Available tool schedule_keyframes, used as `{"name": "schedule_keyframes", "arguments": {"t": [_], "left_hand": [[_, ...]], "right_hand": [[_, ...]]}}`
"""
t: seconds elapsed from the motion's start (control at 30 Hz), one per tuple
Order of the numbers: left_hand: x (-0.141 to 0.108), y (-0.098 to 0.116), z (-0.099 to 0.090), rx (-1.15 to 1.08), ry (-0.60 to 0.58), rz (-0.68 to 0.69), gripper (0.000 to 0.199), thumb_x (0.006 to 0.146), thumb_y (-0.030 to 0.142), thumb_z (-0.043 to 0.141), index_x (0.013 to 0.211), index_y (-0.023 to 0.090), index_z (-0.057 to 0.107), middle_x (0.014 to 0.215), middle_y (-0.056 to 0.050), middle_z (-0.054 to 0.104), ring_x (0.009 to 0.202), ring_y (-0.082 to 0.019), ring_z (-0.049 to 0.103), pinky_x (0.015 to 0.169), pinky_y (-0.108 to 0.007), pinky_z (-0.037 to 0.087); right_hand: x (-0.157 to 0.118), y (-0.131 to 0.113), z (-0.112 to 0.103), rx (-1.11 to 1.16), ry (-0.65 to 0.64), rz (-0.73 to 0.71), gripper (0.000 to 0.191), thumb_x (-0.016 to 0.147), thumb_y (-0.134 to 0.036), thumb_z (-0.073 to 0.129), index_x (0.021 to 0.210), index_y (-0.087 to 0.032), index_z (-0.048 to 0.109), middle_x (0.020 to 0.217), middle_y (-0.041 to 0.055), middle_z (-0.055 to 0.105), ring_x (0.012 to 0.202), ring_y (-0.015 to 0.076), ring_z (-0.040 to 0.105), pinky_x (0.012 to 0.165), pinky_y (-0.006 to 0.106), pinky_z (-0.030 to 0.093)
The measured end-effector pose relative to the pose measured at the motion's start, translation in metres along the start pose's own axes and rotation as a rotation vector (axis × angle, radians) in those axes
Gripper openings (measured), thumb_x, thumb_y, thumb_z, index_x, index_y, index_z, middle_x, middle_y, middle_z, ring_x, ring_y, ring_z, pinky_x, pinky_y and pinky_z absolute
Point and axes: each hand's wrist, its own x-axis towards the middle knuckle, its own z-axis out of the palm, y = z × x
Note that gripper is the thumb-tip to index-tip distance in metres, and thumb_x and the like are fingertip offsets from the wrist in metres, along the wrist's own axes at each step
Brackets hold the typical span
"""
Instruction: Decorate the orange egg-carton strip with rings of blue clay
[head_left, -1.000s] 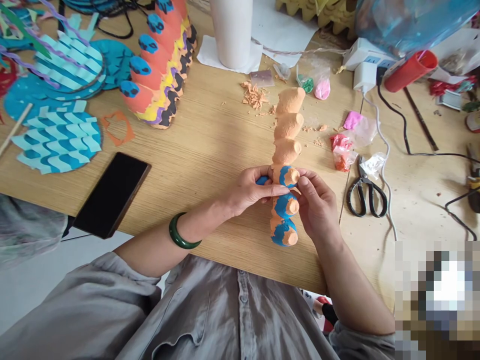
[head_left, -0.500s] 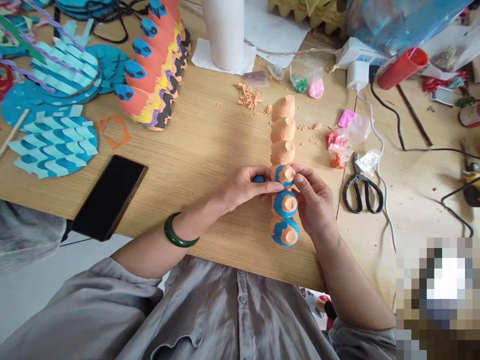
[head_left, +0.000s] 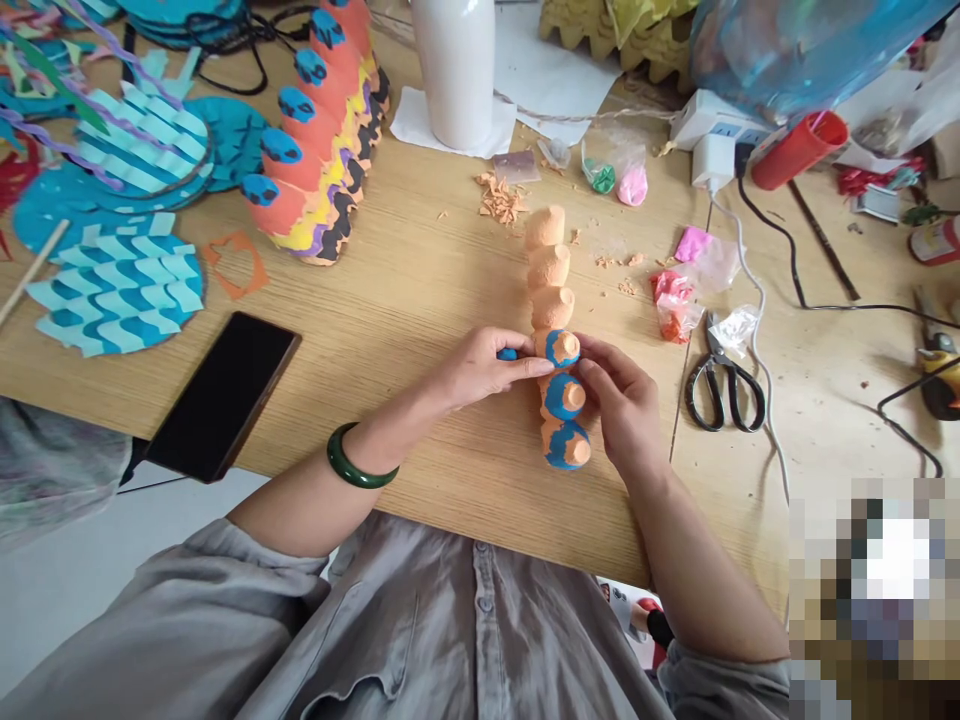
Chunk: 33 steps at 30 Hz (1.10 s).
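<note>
- A rough, matt, fibrous moulded-pulp egg-carton strip point(head_left: 550, 290) is finished in dull orange.
- Smooth, matt blue modelling clay point(head_left: 564, 397) is pressed over its lower cones.
- A light wood-veneer surface point(head_left: 420, 330) is marked by a fine straight grain and a smooth, faintly sheened finish.
- A glossy dark-green stone bangle point(head_left: 361, 456) is polished smooth.
- A black glass-fronted phone point(head_left: 221, 395) is given a dark reflective sheen.
- Steel scissors point(head_left: 724, 395) are fitted with black plastic handles.
- Matt blue paper cut-outs point(head_left: 116, 290) are layered in flat sheets.
- A creased grey cloth shirt point(head_left: 480, 620) is seen with a soft, matt weave.
</note>
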Motion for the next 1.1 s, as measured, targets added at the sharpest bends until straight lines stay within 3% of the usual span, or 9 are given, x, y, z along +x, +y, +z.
{"name": "schedule_keyframes", "arguments": {"t": [0.1,0.27,0.4,0.5,0.57,0.67,0.73,0.83,1.1], "left_hand": [[0.0,0.003,-0.006,0.141,0.046,0.019,0.038,0.082,0.053,0.077,0.078,0.015,0.075,0.059,0.003,0.052,0.054,-0.008,0.039,0.052,-0.024,0.03],[0.0,0.002,-0.015,0.338,0.099,0.049,0.035,0.08,0.051,0.079,0.08,0.017,0.079,0.072,0.0,0.07,0.069,-0.013,0.057,0.065,-0.025,0.04],[-0.005,0.005,-0.017,0.423,0.219,0.093,0.034,0.079,0.048,0.081,0.071,0.016,0.076,0.065,0.001,0.066,0.064,-0.012,0.052,0.062,-0.026,0.037],[-0.009,0.016,-0.011,0.072,0.377,0.221,0.029,0.087,0.046,0.075,0.087,0.017,0.078,0.079,-0.001,0.07,0.066,-0.01,0.055,0.06,-0.025,0.042],[-0.01,0.022,-0.003,-0.318,0.336,0.245,0.028,0.092,0.041,0.068,0.107,0.02,0.077,0.089,-0.002,0.071,0.066,-0.01,0.058,0.06,-0.024,0.048],[-0.01,0.024,0.01,-0.655,0.231,0.228,0.032,0.092,0.033,0.065,0.121,0.021,0.072,0.112,-0.006,0.076,0.101,-0.018,0.073,0.089,-0.033,0.06],[-0.011,0.021,0.019,-0.736,0.164,0.206,0.036,0.092,0.03,0.063,0.127,0.022,0.07,0.125,-0.007,0.075,0.123,-0.024,0.071,0.103,-0.04,0.058],[-0.015,0.016,0.031,-0.775,0.063,0.191,0.037,0.095,0.031,0.061,0.131,0.028,0.068,0.136,-0.005,0.073,0.136,-0.028,0.065,0.111,-0.045,0.054],[-0.028,0.012,0.047,-0.839,0.022,0.213,0.043,0.098,0.036,0.057,0.141,0.03,0.061,0.143,-0.005,0.07,0.143,-0.026,0.059,0.117,-0.044,0.05]], "right_hand": [[-0.001,0.001,0.001,-0.153,-0.005,-0.079,0.027,0.093,-0.033,0.069,0.119,-0.026,0.075,0.118,0.0051,0.081,0.11,0.0231,0.075,0.096,0.042,0.061],[-0.001,0.004,0.002,-0.331,-0.003,-0.173,0.026,0.094,-0.028,0.063,0.118,-0.023,0.074,0.113,0.0081,0.078,0.097,0.0206,0.075,0.076,0.034,0.062],[-0.002,0.003,0.002,-0.489,0.029,-0.276,0.023,0.095,-0.024,0.06,0.113,-0.022,0.074,0.109,0.0078,0.076,0.093,0.0195,0.073,0.063,0.029,0.057],[-0.005,0.001,0.003,-0.582,0.112,-0.413,0.021,0.098,-0.022,0.057,0.109,-0.023,0.075,0.109,0.0079,0.076,0.091,0.0188,0.072,0.06,0.029,0.056],[-0.007,0.0,0.003,-0.617,0.169,-0.548,0.021,0.1,-0.021,0.056,0.11,-0.025,0.074,0.107,0.0073,0.076,0.091,0.0192,0.071,0.062,0.031,0.057],[-0.01,-0.003,0.004,-0.69,0.18,-0.792,0.021,0.1,-0.018,0.061,0.116,-0.027,0.07,0.097,0.0044,0.076,0.08,0.0187,0.068,0.065,0.035,0.057],[-0.012,-0.005,0.005,-0.76,0.148,-0.919,0.024,0.098,-0.017,0.064,0.12,-0.027,0.067,0.092,0.0032,0.076,0.072,0.0184,0.066,0.066,0.038,0.056],[-0.016,-0.008,0.008,-0.85,0.089,-1.013,0.026,0.097,-0.022,0.069,0.122,-0.028,0.063,0.096,0.0041,0.078,0.076,0.0212,0.069,0.068,0.04,0.056],[-0.025,-0.003,0.018,-0.956,0.113,-1.033,0.032,0.088,-0.035,0.083,0.112,-0.028,0.062,0.097,0.0055,0.078,0.09,0.0254,0.071,0.077,0.039,0.056]]}}
